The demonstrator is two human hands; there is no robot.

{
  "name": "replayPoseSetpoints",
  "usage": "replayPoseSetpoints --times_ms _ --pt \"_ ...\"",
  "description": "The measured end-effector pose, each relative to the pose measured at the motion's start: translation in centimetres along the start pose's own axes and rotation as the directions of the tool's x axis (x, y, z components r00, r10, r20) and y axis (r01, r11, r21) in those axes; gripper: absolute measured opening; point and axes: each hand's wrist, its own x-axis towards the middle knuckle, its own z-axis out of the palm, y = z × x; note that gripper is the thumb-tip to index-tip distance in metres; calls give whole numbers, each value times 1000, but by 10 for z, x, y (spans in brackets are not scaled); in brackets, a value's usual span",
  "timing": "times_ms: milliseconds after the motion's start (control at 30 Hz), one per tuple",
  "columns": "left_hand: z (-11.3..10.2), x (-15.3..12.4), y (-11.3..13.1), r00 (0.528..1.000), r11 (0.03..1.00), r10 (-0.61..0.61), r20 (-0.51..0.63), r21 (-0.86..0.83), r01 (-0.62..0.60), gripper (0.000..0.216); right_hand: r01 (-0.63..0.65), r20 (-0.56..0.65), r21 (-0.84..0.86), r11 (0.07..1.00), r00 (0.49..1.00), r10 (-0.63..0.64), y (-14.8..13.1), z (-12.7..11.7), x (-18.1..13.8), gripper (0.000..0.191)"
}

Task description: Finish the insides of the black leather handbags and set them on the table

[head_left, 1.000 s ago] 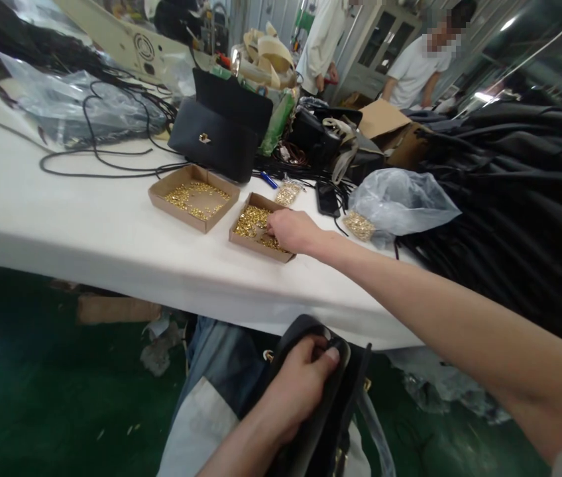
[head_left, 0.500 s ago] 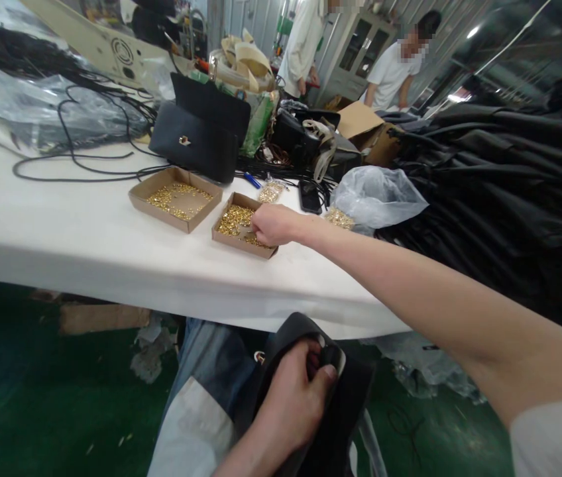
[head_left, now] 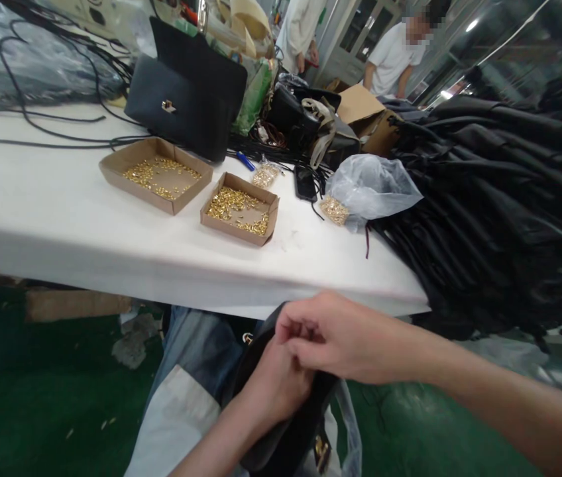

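On my lap lies a black leather bag [head_left: 285,440], with gold hardware [head_left: 321,454] showing at its lower side. My left hand [head_left: 278,384] is closed on the bag's upper edge, its fingertips covered by the other hand. My right hand [head_left: 335,338] is over it, thumb and fingers pinched together at the bag's edge; whatever they hold is hidden. On the table ahead, the smaller cardboard tray [head_left: 234,233] contains small gold metal pieces [head_left: 226,202]. A larger cardboard tray [head_left: 162,202] to its left has similar pieces.
Behind the trays stands a black handbag [head_left: 186,112] with its flap raised. A phone [head_left: 305,183], a blue pen [head_left: 245,161] and a clear plastic bag [head_left: 375,189] lie farther right. Black material [head_left: 470,212] is piled at the right. Two people are in the background.
My right hand has left the smaller tray and come back to the bag on my lap, meeting my left hand. The view has shifted a little.
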Motion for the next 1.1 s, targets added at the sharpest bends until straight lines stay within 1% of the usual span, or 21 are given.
replayPoseSetpoints --times_ms 67,167,233,333,400,500,567,633,733,800,900,1000,1100 --pt "-4 -1 -3 999 999 -29 19 -16 29 11 -95 2 -22 995 995 95 20 13 -21 21" --pt "-10 0 -7 992 990 -128 -10 61 128 9 -221 -61 -114 969 975 215 47 21 -41 24" --pt "-14 3 -8 988 984 -156 -8 84 156 9 -258 -96 -104 961 964 248 59 25 -50 22" --pt "-18 8 -9 985 986 -163 47 35 162 10 -219 -193 -82 972 961 200 66 34 -58 20" --pt "-21 11 -10 980 986 -166 112 -10 168 10 -174 -268 -90 981 953 145 64 42 -62 21" --pt "-27 12 -13 963 979 -166 215 -79 186 12 -70 -421 -136 988 907 7 61 58 -66 25" --pt "-30 13 -16 955 975 -163 249 -110 195 14 12 -490 -190 982 865 -105 62 69 -68 29" --pt "-33 13 -18 954 972 -163 252 -124 199 14 40 -528 -233 972 834 -161 66 79 -69 30" --pt "-36 12 -20 958 970 -173 231 -130 207 17 -14 -591 -250 968 794 -141 75 88 -68 22" --pt "-37 10 -19 961 969 -171 218 -137 204 18 -41 -618 -259 965 775 -133 79 91 -67 18" --pt "-37 7 -17 964 970 -152 216 -154 188 15 -58 -651 -283 957 744 -148 81 93 -65 18" --pt "-37 5 -16 977 978 -124 175 -147 150 19 -58 -669 -307 950 724 -172 82 96 -62 19" --pt "-38 4 -18 983 980 -115 142 -148 136 15 -61 -693 -323 944 694 -193 84 98 -59 21"
